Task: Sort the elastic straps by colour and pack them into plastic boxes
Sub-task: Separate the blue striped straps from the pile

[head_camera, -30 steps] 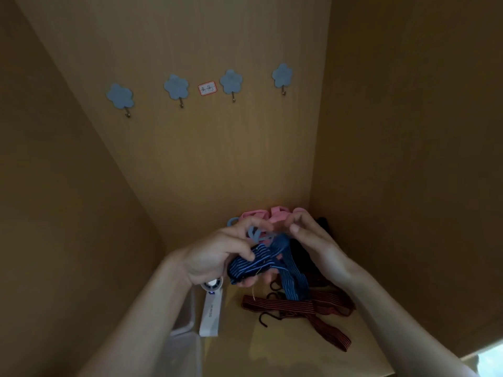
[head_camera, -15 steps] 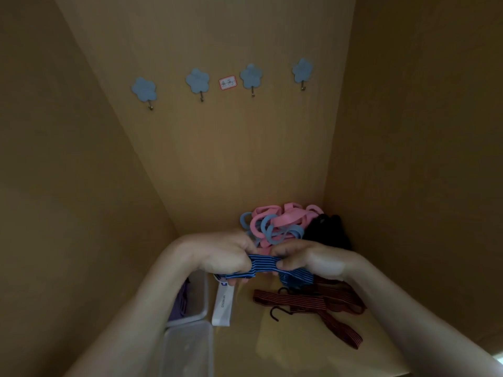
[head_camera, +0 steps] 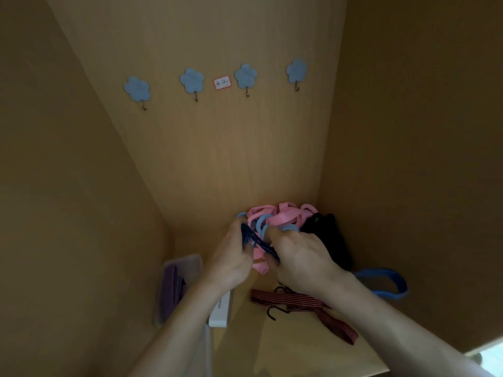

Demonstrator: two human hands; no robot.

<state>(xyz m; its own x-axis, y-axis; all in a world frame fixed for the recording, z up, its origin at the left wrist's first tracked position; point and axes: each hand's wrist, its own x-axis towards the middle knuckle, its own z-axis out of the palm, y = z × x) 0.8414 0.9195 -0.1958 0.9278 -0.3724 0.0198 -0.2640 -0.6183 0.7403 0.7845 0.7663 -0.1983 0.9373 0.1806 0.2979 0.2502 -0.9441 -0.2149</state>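
Both hands meet over the shelf's back corner. My left hand (head_camera: 232, 257) and my right hand (head_camera: 299, 257) each grip an end of a dark blue striped strap (head_camera: 258, 242), folded between them. Behind them lies a tangle of pink bands (head_camera: 283, 217) with light blue bands (head_camera: 261, 223) and a black bundle (head_camera: 326, 232). A red-and-black striped strap (head_camera: 299, 302) with a hook lies on the shelf under my right wrist. A blue band (head_camera: 386, 281) lies at the right. A clear plastic box (head_camera: 190, 265) at the left holds purple straps (head_camera: 171, 292).
A white carton (head_camera: 221, 311) lies beside the plastic box, under my left forearm. Another clear box's edge (head_camera: 208, 346) shows near the front. Several blue flower hooks (head_camera: 192, 80) and a small label (head_camera: 221, 83) sit high on the back wall. Wooden walls close in left and right.
Both hands have moved back toward the pile with the dark blue strap, bunching it shorter between them. The camera view shifted, bringing the blue band at the right into sight.
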